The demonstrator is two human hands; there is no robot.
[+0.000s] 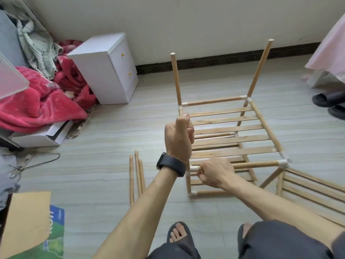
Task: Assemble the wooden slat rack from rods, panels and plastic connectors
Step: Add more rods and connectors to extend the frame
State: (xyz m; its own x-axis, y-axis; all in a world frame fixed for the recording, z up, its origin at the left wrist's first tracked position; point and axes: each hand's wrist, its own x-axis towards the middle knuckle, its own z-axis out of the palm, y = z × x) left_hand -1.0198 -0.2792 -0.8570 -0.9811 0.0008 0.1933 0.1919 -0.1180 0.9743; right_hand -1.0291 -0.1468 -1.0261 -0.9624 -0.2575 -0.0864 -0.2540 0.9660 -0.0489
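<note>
The left hand [179, 135], a black watch [172, 164] on its wrist, is closed in a fist round the side rod [180, 111] on the left edge of the rack [229, 130]. The right hand [216, 173] curls its fingers over the rack's front rod [259, 164], just beside the white connector [194, 168] at the front left corner. The rack stands on the floor with two upright rods [258, 70] rising from its back corners. Three loose rods [138, 176] lie on the floor left of the rack. A spare slat panel [309, 193] lies to its right. A white cabinet [106, 68] stands well left of the rack, against the wall.
</note>
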